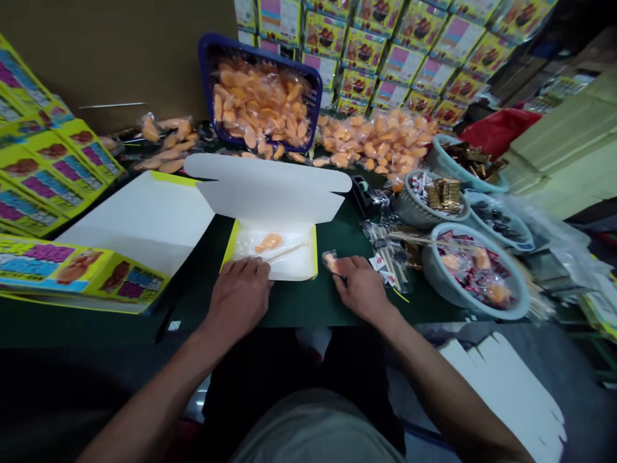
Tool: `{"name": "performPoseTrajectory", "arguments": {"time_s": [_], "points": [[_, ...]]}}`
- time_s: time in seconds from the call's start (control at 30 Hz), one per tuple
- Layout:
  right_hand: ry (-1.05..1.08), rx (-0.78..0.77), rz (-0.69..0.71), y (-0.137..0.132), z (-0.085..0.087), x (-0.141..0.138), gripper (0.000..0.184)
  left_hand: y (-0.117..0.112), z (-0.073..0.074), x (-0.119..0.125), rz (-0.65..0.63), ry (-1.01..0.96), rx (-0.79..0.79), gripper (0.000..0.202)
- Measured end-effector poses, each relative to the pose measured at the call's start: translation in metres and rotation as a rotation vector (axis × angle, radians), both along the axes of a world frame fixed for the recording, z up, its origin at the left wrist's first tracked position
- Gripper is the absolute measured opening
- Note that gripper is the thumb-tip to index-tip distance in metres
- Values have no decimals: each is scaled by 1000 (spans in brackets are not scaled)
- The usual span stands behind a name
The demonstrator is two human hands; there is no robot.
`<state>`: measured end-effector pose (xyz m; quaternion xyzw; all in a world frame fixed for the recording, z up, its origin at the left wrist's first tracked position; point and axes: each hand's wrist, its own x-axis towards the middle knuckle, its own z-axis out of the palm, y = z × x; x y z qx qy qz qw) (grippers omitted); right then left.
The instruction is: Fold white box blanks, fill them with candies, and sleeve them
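**Hands and work area**

Left hand (pixel 240 297): open, palm down, fingers extended and close together, holding nothing. Its fingertips (pixel 250 266) lie at the near edge of the tray (pixel 289 267), the yellow-edged base of an open white carton (pixel 274 190).

Right hand (pixel 361 289): partly closed. Thumb and fingers pinch a small clear packet (pixel 330 262) containing an orange piece. The packet sits just beside the tray's right edge, over the dark green tabletop (pixel 308 305).

Tray contents: one orange piece in clear film (pixel 268 242), with a thin white stick (pixel 289 253) lying to its right.

**Surrounding items**

- Behind the carton: a blue basket (pixel 205 77) heaped with wrapped orange pieces, with a further loose pile (pixel 376 145) to its right and a smaller pile (pixel 166 145) to its left.
- Right of the carton: a tape dispenser (pixel 361 195), a bundle of sticks (pixel 390 254), and a row of bowls. The nearest bowl (pixel 511 302) holds red-and-white packets with orange pieces; the others hold dark and brown wrapped items.
- Left side: a stack of printed boxes (pixel 81 276) and flat printed cartons (pixel 48 161).
- Background: stacked printed cartons (pixel 361 58).
- Floor, lower right: a white die-cut carton blank (pixel 506 392).
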<state>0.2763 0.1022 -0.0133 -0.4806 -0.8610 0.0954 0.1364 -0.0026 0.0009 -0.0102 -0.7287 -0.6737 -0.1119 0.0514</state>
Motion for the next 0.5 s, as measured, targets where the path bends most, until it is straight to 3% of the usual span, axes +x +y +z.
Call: {"name": "performPoseTrajectory", "arguments": {"time_s": [0.07, 0.13, 0.2, 0.3, 0.4, 0.5], "points": [[204, -101, -93, -7, -10, 4, 22, -7, 5, 5, -5, -46, 106, 30], [542, -350, -169, -11, -10, 9, 21, -19, 11, 17, -21, -196, 214, 39], [910, -697, -219, -18, -2, 13, 25, -31, 18, 36, -15, -480, 235, 46], [1289, -1092, -220, -38, 11, 2, 30, -41, 24, 72, 68, -1045, 49, 53], [1377, -1130, -95, -63, 15, -18, 26, -40, 23, 97, 97, -1470, -123, 42], [1274, -996, 28, -74, 15, -26, 20, -38, 21, 98, 122, -1532, -116, 31]]}}
